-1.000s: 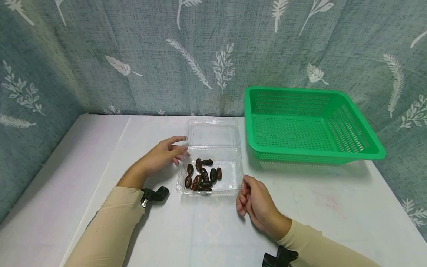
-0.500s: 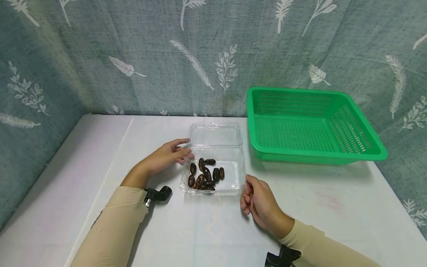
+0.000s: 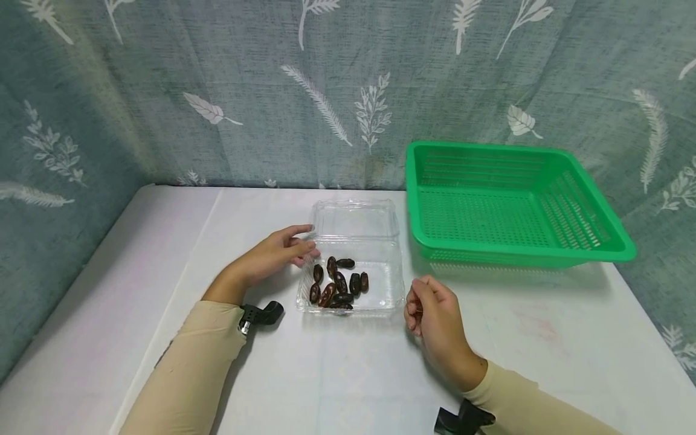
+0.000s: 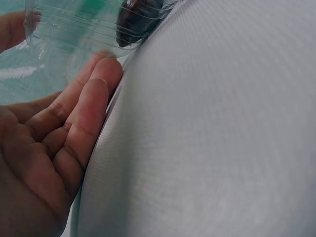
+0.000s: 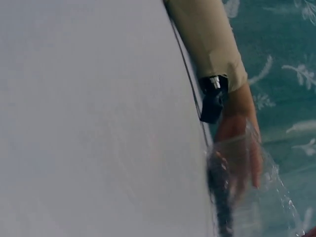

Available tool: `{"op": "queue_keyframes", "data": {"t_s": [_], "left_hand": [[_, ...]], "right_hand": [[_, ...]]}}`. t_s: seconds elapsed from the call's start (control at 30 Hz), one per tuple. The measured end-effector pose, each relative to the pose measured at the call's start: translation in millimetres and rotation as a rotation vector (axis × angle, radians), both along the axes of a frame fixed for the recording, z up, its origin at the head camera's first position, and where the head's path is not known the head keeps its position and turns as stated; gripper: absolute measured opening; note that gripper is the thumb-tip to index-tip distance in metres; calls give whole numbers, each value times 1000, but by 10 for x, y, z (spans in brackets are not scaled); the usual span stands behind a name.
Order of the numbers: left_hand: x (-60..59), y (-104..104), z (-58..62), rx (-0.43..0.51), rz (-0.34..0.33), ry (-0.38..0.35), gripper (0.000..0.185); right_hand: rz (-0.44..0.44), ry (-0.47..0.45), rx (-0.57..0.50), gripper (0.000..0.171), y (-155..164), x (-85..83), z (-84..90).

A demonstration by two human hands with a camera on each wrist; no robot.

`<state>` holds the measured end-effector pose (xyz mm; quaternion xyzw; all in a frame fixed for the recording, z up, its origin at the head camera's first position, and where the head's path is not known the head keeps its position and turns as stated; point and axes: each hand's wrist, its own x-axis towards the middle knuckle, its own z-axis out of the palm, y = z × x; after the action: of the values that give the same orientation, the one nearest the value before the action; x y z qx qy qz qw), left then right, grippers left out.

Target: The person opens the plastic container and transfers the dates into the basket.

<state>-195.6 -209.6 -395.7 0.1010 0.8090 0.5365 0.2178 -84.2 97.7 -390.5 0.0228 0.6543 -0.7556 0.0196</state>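
**Clear container, lid back, being steadied from the left**

From where I am standing, the clear container is resting near the centre of the head frame. Its lid is lying folded back toward the top. The dark dates are sitting mostly in its left half.

Left grip: spread, fingers relaxed, touching the container's left wall; not clenching. Right grip: fingers curled in, nothing visible inside; just beside the container's lower right corner. Contact there: cannot tell for certain.

Step, as judged: steadying. The thin plastic is probably flexing under little force, so the left fingers should be bearing lightly and low, near the base. Uneven pushing could be skewing the container or rolling the dates. The right grip should be staying clear of the rim unless needed.

Surface: a white worktop is spanning the lower frame, a fold line running down its left side, a faint reddish mark showing at right. A green basket is standing upper right, apart from the container. Behind, a grey-green leaf-print curtain is filling the top.
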Motion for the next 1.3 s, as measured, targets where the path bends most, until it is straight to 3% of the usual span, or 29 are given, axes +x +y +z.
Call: {"op": "queue_keyframes", "data": {"t_s": [0.17,0.3,0.57,0.67,0.87,1.07,1.3], "left_hand": [[-4,54,-29,24,-18,-7,64],[3,78,-55,28,-23,-20,63],[-3,57,-54,44,-17,-26,65],[-7,63,-35,51,-25,-27,66],[-8,75,-8,34,-27,-30,65],[-4,52,0,10,-35,-27,66],[13,7,40,11,-14,-23,64]], "right_hand": [[12,263,212,18,87,-17,124],[31,415,361,9,144,-87,208],[246,709,700,16,-18,-419,306],[316,714,745,14,-94,-511,323],[435,624,824,13,-244,-614,356],[529,593,815,14,-414,-666,295],[638,594,890,16,-531,-666,228]]}}
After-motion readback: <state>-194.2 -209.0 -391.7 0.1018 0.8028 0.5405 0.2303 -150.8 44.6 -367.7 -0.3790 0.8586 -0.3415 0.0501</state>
